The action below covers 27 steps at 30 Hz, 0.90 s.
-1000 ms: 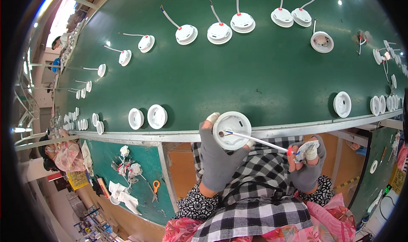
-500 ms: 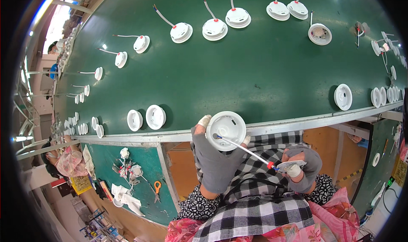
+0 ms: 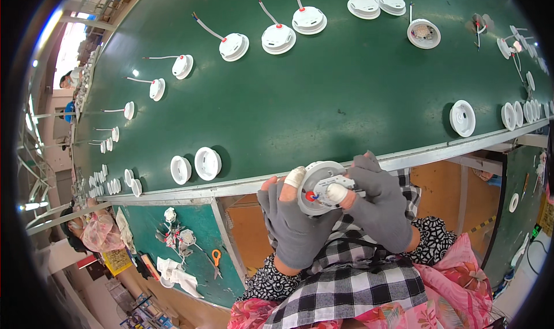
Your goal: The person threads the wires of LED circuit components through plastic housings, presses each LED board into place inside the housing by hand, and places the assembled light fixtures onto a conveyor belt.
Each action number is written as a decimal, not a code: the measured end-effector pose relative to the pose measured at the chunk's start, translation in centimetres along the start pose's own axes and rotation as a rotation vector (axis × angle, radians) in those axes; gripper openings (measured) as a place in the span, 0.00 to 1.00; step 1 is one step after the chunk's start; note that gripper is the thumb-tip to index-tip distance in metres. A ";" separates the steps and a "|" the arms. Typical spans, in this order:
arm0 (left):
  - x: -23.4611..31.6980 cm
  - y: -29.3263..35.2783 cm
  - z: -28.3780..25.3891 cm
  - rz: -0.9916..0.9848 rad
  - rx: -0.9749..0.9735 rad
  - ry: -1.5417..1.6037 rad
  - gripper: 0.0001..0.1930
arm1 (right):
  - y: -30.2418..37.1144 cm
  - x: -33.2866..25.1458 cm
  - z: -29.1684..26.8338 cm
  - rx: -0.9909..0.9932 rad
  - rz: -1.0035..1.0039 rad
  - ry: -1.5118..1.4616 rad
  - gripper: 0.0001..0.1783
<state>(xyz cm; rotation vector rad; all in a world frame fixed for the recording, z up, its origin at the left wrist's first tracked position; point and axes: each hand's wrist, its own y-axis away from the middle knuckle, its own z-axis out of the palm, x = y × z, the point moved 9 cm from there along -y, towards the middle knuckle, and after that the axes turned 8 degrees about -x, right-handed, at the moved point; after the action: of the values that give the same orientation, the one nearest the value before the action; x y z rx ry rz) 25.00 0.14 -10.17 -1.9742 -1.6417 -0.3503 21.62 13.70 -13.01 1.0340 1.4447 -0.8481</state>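
Your left hand is clamped on the white cup, wrapping its near-left side with a white-covered digit over the rim, probably to brace it while the other hand works inside. The cup's hollow faces up toward you, which leaves its inside within reach. Your right hand comes from the cup's right, its covered thumb on the small white plate at the cup's mouth; the thumb seems to steady or press that plate. Its other fingers bend around the cup's far right side, and you cannot tell here whether they pinch anything. The red ring sits left of the plate, inside the cup.

You hold the cup at the metal edge of the green table, close to your body, perhaps for better control. Left of the cup, two empty white cups stand near that edge, seemingly within easy reach; another white cup is to its right. Well beyond the cup, corded white units lie spread apart, perhaps so their cords don't tangle.
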 end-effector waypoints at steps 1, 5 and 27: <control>0.0 0.1 0.1 -0.007 -0.019 -0.006 0.46 | 0.0 0.1 0.3 -0.006 0.005 0.059 0.15; -1.0 1.1 1.5 -0.054 -0.082 0.078 0.46 | 0.2 0.5 0.8 0.067 0.046 0.082 0.15; -2.8 1.9 2.6 -0.036 -0.483 0.821 0.38 | 0.0 -0.2 1.9 -0.295 -0.060 0.390 0.52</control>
<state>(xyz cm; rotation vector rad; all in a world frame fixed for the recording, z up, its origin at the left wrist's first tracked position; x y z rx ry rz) 25.83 -0.90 -14.24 -1.7247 -1.1016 -1.4575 22.28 11.93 -13.01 0.9659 1.8724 -0.4666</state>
